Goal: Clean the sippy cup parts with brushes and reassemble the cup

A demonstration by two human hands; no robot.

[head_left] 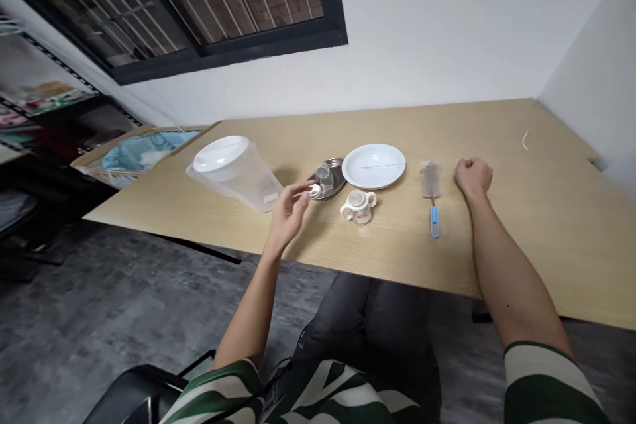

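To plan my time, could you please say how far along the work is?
The two-handled cup and white plate look set out. The left hand is at the white piece by the metal tray, its grip unclear. The blue-handled tool lies untouched; what remains doesn't show.

white oval plate (373, 166) | blue-handled strainer (432, 199) | pale wood tabletop (387, 252) | green-and-cream striped shirt (342, 397) | dark grey trousers (368, 324)
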